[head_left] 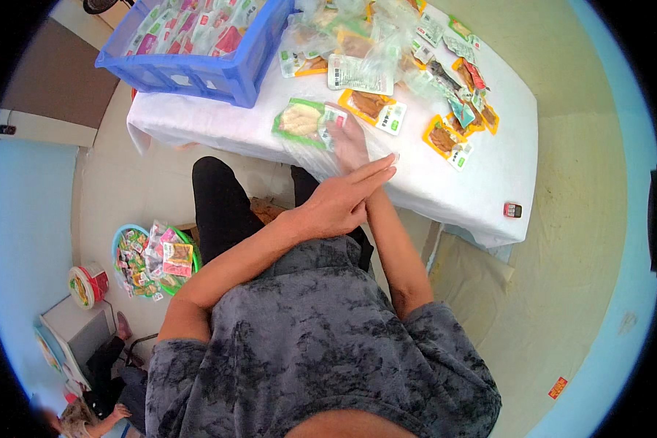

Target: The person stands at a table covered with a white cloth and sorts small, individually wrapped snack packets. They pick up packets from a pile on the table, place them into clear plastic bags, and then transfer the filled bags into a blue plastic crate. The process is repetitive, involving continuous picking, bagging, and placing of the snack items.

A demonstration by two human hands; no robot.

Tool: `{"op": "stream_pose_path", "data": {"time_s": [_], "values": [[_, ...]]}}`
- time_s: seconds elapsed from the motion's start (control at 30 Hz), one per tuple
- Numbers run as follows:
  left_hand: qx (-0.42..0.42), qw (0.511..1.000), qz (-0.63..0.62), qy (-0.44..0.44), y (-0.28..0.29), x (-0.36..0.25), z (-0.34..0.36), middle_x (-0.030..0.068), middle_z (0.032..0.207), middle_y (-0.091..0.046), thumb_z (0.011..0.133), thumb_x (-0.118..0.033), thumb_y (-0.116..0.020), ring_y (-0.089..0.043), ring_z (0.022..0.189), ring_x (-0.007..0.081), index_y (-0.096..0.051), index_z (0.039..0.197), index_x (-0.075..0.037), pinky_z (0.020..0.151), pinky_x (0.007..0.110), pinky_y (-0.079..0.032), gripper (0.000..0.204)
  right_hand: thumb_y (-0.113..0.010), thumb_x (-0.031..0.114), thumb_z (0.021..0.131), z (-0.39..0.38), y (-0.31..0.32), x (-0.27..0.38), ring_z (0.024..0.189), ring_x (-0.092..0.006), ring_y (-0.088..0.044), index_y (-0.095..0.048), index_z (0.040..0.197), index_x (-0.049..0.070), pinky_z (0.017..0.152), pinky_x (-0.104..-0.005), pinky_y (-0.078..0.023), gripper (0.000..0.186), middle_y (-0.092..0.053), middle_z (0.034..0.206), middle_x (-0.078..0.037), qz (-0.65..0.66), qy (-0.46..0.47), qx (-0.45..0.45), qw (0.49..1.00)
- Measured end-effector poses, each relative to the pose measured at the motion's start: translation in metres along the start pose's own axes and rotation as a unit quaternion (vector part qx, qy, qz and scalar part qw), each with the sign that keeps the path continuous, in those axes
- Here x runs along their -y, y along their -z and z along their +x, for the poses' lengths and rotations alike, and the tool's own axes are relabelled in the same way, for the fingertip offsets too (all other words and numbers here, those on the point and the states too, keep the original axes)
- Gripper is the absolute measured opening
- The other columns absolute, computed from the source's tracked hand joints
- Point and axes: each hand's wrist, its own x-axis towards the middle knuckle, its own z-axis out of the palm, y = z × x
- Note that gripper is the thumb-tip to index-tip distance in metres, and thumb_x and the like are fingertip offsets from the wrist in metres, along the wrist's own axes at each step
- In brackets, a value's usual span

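My right hand [352,146] reaches over the near table edge, covered by a thin clear plastic bag [315,157]. Its fingers grip the right end of a green-edged food packet [299,120] with pale, plump pieces showing. The film blurs how the fingers sit. Across my right wrist lies my left hand [339,201], two fingers stretched out together toward the right and the others bent. Those fingertips are near the bag's edge; whether they touch the film is hard to make out. Just beyond is a yellow-edged packet [372,106] of brown food.
A blue crate [197,80] full of packets stands at the table's [212,120] far left. Loose packets and clear bags [387,44] are heaped at the back. A small red-and-black object [512,210] lies near the right corner. Baskets of packets [135,259] stand on the floor at left, near another person [113,379].
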Motion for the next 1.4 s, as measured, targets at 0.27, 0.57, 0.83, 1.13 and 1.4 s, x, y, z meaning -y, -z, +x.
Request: {"op": "stream_pose_path", "data": {"time_s": [0.27,0.57,0.83,1.13,1.4], "values": [[0.015,0.998,-0.025,0.052,0.015,0.005,-0.001,0.0138,0.155,-0.042,0.082,0.001,-0.064,-0.065,0.107,0.0259,-0.044,0.149,-0.008,0.079,0.032,-0.056,0.071,-0.058,0.019,0.094,0.012,0.01,0.004,0.096,-0.0252,-0.064,-0.061,0.116,-0.007,0.09,-0.0388,-0.049,0.033,-0.068,0.104,-0.018,-0.192,-0.057,0.007,0.98],[-0.427,0.845,-0.128,0.296,0.063,0.034,-0.038,0.0089,0.102,-0.065,0.093,-0.024,-0.075,-0.058,0.06,0.0084,-0.056,0.13,-0.001,0.051,0.023,-0.05,0.048,-0.062,0.025,0.095,0.0,0.016,0.041,0.088,-0.0204,-0.061,-0.062,0.109,-0.006,0.082,-0.036,-0.049,0.035,-0.067,0.096,-0.012,0.026,-0.041,0.033,0.998],[-0.318,0.839,-0.289,0.335,0.063,0.058,-0.035,0.0061,0.082,-0.069,0.095,-0.022,-0.072,-0.06,0.057,0.0091,-0.065,0.093,-0.005,0.05,0.025,-0.051,0.018,-0.062,0.018,0.097,-0.002,0.008,0.05,0.089,-0.0141,-0.062,-0.063,0.113,-0.004,0.08,-0.031,-0.051,0.027,-0.067,0.1,-0.005,-0.02,-0.058,0.009,0.998],[-0.356,0.815,-0.297,0.349,0.046,0.079,-0.046,0.0098,0.083,-0.071,0.097,-0.017,-0.068,-0.064,0.06,0.012,-0.064,0.096,-0.003,0.054,0.027,-0.055,0.015,-0.063,0.011,0.095,0.008,-0.016,0.025,0.092,-0.0162,-0.063,-0.062,0.119,-0.004,0.085,-0.0328,-0.05,0.029,-0.068,0.106,-0.009,0.027,-0.057,-0.095,0.993],[-0.373,0.842,-0.215,0.326,0.069,0.091,-0.039,0.0095,0.083,-0.07,0.097,-0.016,-0.066,-0.066,0.061,0.0158,-0.061,0.102,0.001,0.055,0.03,-0.057,0.018,-0.067,0.021,0.094,0.041,-0.02,0.04,0.104,-0.0182,-0.062,-0.062,0.121,-0.003,0.091,-0.0326,-0.05,0.037,-0.067,0.115,-0.014,0.006,-0.028,0.066,0.997]]}}
